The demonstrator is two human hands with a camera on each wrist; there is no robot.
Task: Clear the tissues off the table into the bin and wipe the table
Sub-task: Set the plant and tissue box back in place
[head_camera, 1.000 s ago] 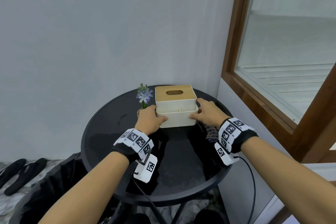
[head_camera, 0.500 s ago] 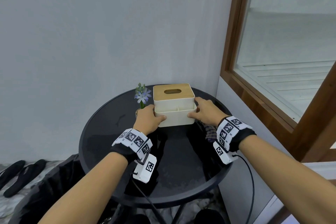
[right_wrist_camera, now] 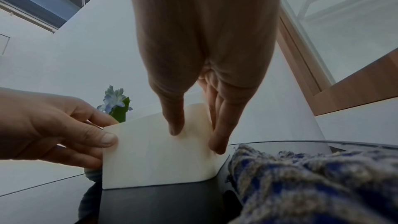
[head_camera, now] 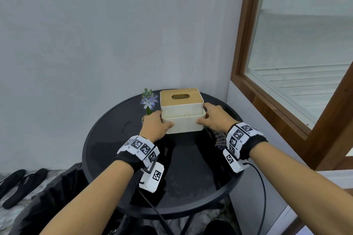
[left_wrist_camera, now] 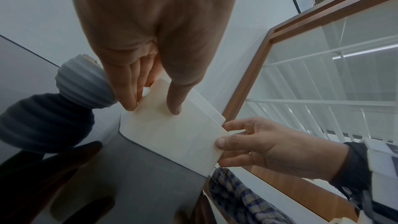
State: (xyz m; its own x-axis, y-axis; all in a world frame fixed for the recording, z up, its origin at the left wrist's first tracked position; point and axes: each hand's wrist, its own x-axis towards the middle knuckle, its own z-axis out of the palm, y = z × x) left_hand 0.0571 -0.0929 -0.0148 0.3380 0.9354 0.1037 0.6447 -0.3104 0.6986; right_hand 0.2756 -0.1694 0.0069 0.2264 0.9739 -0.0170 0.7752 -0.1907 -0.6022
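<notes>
A cream tissue box (head_camera: 182, 112) with a wooden lid stands at the back of the round black table (head_camera: 114, 139). My left hand (head_camera: 160, 123) grips its left side, thumb on the front face and fingers along the side. My right hand (head_camera: 207, 115) grips the right side the same way. In the left wrist view the box (left_wrist_camera: 172, 134) sits on the tabletop. A blue-and-beige checked cloth (head_camera: 219, 138) lies bunched on the table just under my right wrist, beside the box (right_wrist_camera: 155, 156). I see no loose tissues on the table.
A ribbed grey vase (left_wrist_camera: 81, 81) with a blue flower (head_camera: 149, 101) stands right behind my left hand. A black bag (head_camera: 57, 187) sits on the floor at the table's left, with black sandals (head_camera: 15, 183) beyond. Wall and a wooden window frame (head_camera: 267, 105) close off the back and right.
</notes>
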